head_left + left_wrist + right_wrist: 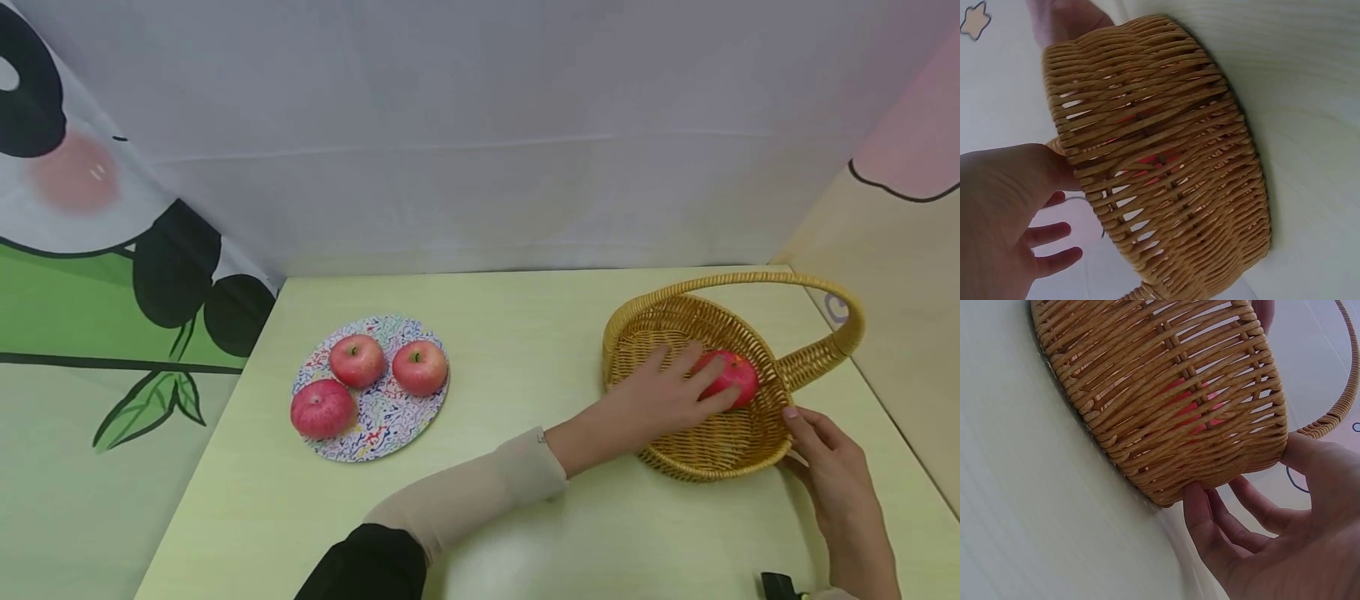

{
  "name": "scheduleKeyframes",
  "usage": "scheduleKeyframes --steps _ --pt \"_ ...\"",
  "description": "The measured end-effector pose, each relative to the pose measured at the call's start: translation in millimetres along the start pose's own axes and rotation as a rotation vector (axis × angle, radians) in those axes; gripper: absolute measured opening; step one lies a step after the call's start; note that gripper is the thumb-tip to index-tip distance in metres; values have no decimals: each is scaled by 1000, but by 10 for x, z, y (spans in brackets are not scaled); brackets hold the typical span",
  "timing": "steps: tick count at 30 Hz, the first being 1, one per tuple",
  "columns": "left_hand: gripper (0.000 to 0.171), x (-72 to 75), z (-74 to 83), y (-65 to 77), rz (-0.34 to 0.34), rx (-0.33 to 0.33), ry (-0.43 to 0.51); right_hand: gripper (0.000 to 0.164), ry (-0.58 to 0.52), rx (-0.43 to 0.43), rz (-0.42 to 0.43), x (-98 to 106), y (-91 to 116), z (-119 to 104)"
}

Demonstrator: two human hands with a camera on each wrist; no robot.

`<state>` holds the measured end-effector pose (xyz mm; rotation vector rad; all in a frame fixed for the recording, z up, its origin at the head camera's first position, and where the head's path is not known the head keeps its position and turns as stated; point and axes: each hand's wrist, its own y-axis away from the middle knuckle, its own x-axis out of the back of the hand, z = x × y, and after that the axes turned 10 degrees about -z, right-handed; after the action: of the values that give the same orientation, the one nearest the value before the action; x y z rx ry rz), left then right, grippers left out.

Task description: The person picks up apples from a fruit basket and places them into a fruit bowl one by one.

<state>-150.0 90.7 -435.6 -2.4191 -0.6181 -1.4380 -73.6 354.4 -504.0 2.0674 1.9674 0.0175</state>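
A red apple lies inside the wicker basket, near the handle's right base. My left hand reaches over the basket's near left rim, fingers spread, with thumb and index finger at the apple's left side. In the left wrist view the other fingers of this hand are loosely extended above the rim. My right hand holds the basket's right side, thumb on the rim and fingers against the outer wall, as the right wrist view shows. Red shows through the weave there.
To the left, a round patterned plate carries three apples, one being the apple at its back. The arched basket handle leans to the right. A pale cloth wall stands behind the table. A small black object shows by the right wrist.
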Motion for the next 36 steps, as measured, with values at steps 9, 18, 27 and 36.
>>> scheduleKeyframes --steps 9,18,27,36 --pt "72 -79 52 -127 -52 -164 -188 13 21 -2 1 -8 3 -13" --pt "78 -130 89 -310 -79 -259 -449 16 2 14 -12 -3 18 4" --pt "72 -161 61 -485 -71 -264 -567 15 18 12 4 -32 22 4" --pt "65 -228 24 -652 -67 -261 -561 15 25 -2 4 -28 20 0"
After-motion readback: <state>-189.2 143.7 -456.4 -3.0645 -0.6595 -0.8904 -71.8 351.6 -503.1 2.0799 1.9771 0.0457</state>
